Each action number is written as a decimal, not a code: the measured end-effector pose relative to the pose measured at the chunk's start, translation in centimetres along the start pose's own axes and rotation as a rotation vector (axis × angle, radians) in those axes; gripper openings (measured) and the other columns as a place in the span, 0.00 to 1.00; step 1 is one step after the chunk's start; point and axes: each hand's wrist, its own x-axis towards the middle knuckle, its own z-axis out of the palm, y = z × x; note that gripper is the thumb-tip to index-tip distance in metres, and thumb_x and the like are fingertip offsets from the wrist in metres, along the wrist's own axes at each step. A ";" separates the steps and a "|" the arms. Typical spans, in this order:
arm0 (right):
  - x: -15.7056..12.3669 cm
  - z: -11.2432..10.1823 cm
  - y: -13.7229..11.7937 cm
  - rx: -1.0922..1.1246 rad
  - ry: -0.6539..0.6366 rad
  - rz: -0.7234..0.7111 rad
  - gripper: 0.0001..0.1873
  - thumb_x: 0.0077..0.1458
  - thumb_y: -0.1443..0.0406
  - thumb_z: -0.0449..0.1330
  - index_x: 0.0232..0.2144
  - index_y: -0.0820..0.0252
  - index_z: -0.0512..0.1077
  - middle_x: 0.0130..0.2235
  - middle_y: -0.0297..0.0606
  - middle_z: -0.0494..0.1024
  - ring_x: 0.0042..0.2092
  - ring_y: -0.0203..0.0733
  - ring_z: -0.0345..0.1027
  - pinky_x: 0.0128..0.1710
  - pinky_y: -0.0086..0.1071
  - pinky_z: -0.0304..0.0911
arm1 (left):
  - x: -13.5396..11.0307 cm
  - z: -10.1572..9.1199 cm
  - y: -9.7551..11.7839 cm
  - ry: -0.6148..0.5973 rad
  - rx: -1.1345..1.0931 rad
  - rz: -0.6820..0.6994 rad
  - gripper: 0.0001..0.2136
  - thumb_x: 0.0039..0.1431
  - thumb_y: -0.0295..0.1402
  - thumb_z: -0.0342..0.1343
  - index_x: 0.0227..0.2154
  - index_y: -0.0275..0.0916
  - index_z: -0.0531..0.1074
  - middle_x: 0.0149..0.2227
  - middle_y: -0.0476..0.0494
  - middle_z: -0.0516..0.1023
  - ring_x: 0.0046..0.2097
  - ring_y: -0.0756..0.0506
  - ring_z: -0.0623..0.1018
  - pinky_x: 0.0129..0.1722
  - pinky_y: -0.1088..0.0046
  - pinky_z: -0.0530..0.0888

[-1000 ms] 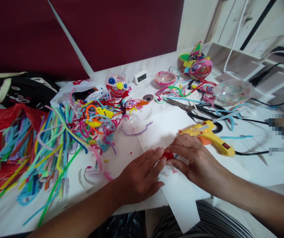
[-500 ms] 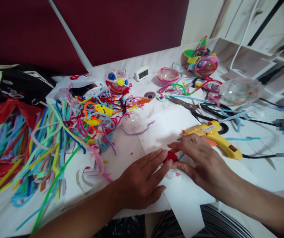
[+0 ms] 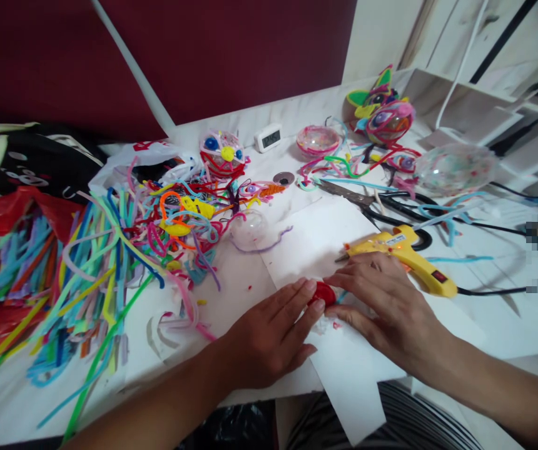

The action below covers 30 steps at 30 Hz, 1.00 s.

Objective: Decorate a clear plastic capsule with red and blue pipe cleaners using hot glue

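Observation:
A small red disc point(image 3: 324, 294), seemingly coiled pipe cleaner, lies on the white paper point(image 3: 306, 234) between my hands. My left hand point(image 3: 271, 334) has its index and middle fingertips on the disc's left side, steadying it against the paper. Around the right side curve the thumb and fingers of my right hand point(image 3: 381, 303); they are apart, close to the disc's edge, and firm contact cannot be made out. Under that hand a bit of light blue stem shows. Just beyond my right knuckles rests a yellow hot glue gun point(image 3: 403, 250), its nozzle pointing left.
Loose pipe cleaners point(image 3: 93, 275) spread across the left side. Black-handled scissors point(image 3: 363, 200) lie behind the glue gun. Farther back are a decorated ball point(image 3: 222, 153), a small clock point(image 3: 268, 137), a pink-rimmed bowl point(image 3: 318, 140) and a clear plastic half-shell point(image 3: 456, 169).
My right fingers have drawn back slightly and spread from the red disc, so more of its top shows. My left hand stays nearly in place on it.

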 end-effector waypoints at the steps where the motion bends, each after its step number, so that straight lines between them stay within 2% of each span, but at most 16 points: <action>1: -0.1 -0.1 0.0 -0.005 0.009 -0.007 0.16 0.54 0.62 0.62 0.44 0.61 0.68 0.41 0.42 0.75 0.45 0.46 0.64 0.47 0.43 0.59 | 0.0 0.0 0.0 0.003 0.008 0.000 0.24 0.63 0.35 0.49 0.55 0.19 0.58 0.58 0.19 0.62 0.64 0.31 0.57 0.58 0.52 0.68; 6: -0.8 -0.6 0.0 0.003 0.047 -0.022 0.12 0.54 0.67 0.62 0.42 0.63 0.70 0.40 0.42 0.75 0.45 0.46 0.63 0.45 0.44 0.58 | 0.5 -0.1 0.1 0.064 0.038 0.011 0.21 0.63 0.33 0.49 0.53 0.20 0.61 0.55 0.20 0.67 0.62 0.32 0.61 0.57 0.53 0.70; 11: -1.0 -0.6 -0.5 0.001 0.098 0.002 0.07 0.54 0.68 0.62 0.37 0.63 0.72 0.39 0.42 0.75 0.45 0.47 0.63 0.45 0.44 0.58 | 1.0 -0.5 0.4 0.110 0.171 0.024 0.19 0.60 0.31 0.55 0.50 0.22 0.66 0.50 0.24 0.73 0.57 0.34 0.69 0.54 0.56 0.73; 16: -0.7 -0.2 -1.1 -0.009 0.101 0.039 0.03 0.55 0.68 0.61 0.34 0.62 0.73 0.38 0.41 0.75 0.43 0.47 0.63 0.43 0.45 0.57 | 1.2 -0.8 0.3 0.129 0.204 0.065 0.19 0.56 0.28 0.59 0.48 0.22 0.68 0.49 0.25 0.74 0.55 0.32 0.71 0.54 0.55 0.73; 21: -0.5 0.1 -1.4 -0.014 0.074 0.081 0.03 0.55 0.67 0.60 0.33 0.61 0.73 0.38 0.40 0.75 0.43 0.47 0.63 0.42 0.45 0.57 | 1.4 -0.6 0.0 0.167 0.073 0.021 0.17 0.55 0.24 0.59 0.48 0.24 0.69 0.49 0.29 0.75 0.56 0.36 0.71 0.54 0.58 0.73; 26: -0.7 0.4 -1.2 0.009 0.071 0.091 0.03 0.55 0.67 0.60 0.34 0.61 0.72 0.37 0.39 0.75 0.42 0.45 0.63 0.44 0.46 0.56 | 1.5 0.0 0.2 0.291 -0.134 -0.135 0.17 0.54 0.24 0.59 0.48 0.27 0.69 0.48 0.33 0.76 0.55 0.43 0.72 0.55 0.65 0.74; 30: -0.8 0.4 -1.1 0.019 0.058 0.082 0.04 0.55 0.67 0.61 0.35 0.60 0.72 0.38 0.39 0.75 0.42 0.45 0.63 0.44 0.45 0.56 | 1.5 0.0 0.4 0.351 -0.255 -0.234 0.19 0.56 0.26 0.57 0.51 0.28 0.66 0.50 0.34 0.75 0.54 0.45 0.73 0.55 0.67 0.73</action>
